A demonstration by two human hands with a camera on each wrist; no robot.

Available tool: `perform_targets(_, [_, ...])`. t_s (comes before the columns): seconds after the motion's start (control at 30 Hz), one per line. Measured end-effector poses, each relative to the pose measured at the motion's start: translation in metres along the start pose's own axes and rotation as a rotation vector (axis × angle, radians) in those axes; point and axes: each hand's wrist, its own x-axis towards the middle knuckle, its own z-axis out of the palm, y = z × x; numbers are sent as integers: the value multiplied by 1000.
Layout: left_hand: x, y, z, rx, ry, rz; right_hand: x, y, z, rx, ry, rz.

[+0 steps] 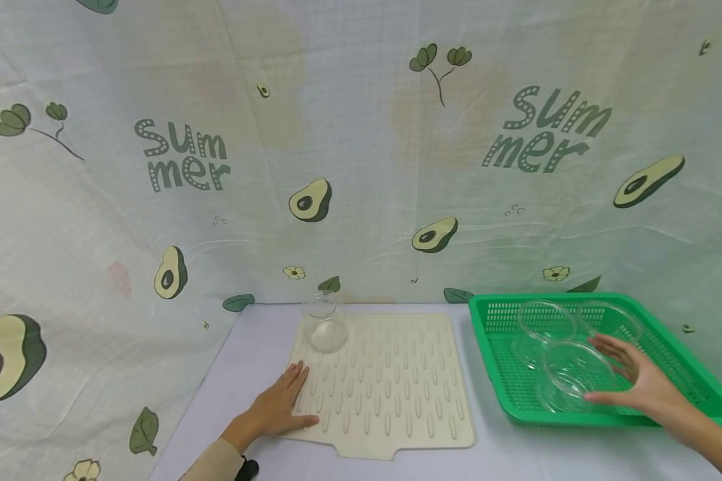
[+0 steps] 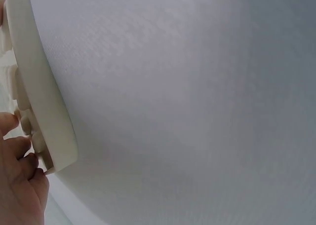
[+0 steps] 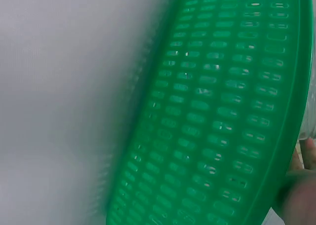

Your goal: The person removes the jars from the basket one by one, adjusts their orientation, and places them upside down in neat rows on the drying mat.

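Note:
My left hand (image 1: 277, 404) lies with extended fingers on the left edge of a cream ridged drying mat (image 1: 391, 437). In the left wrist view, fingertips touch the raised ridges along the rim of the mat (image 2: 47, 96). A clear cup (image 1: 327, 334) stands at the mat's far left corner. My right hand (image 1: 644, 381) curves round the right side of a clear cup (image 1: 562, 394) in the green basket (image 1: 493, 361), thumb in front and fingers behind. In the right wrist view, basket wall (image 3: 207, 106) hides most of this hand, and a fingertip meets clear material.
Behind the held cup, another clear cup (image 1: 529, 351) and a further clear one (image 1: 610, 317) stand in the basket. White cloth (image 1: 253, 354) covers the table. A printed curtain (image 1: 361, 147) hangs right behind the mat and basket.

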Motion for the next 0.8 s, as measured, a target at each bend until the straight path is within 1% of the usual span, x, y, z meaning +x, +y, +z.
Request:
perform_targets(0.07, [0,0,0,-2,1,-3,0,4,-2,-5,-37,14])
perform_targets(0.2, [-1,1,-1,-6,-2,-7,2,10,-6,-2,-123,66])
perform_targets(0.27, [-1,1,-1,-8,-2,-7,3,12,-8,-13,-147,69])
perform_targets(0.43, [0,2,-1,-5,-2,-7,6,17,-11,-29,-170,35])
perform_targets(0.57, [0,3,-1,-6,-5,-14,8,22,-13,19,-202,38])
perform_targets(0.67, [0,3,-2,-7,-6,-19,10,25,-14,39,-218,23])
perform_targets(0.8, [-1,4,-2,-13,-4,-18,13,28,-14,59,-241,28])
